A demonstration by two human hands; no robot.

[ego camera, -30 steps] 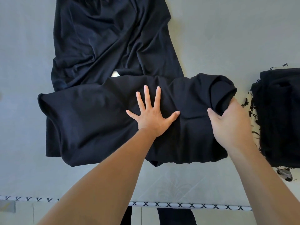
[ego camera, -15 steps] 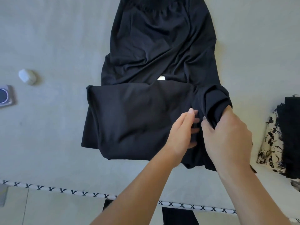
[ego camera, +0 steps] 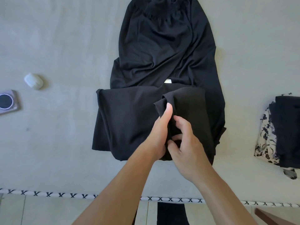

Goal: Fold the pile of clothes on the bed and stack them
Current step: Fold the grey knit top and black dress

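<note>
Black garment (ego camera: 162, 62) lies lengthwise down the middle of a grey bed (ego camera: 65, 46), its near end already doubled into a wide band. Left hand (ego camera: 159, 135) pinches the flap's edge under its thumb, while right hand (ego camera: 183, 143) curls round the same cloth, likely to carry the right side across and narrow the bundle. At the bed's right edge sits a folded stack (ego camera: 282, 132), dark cloth over what seems a floral piece, ready to receive this one.
</note>
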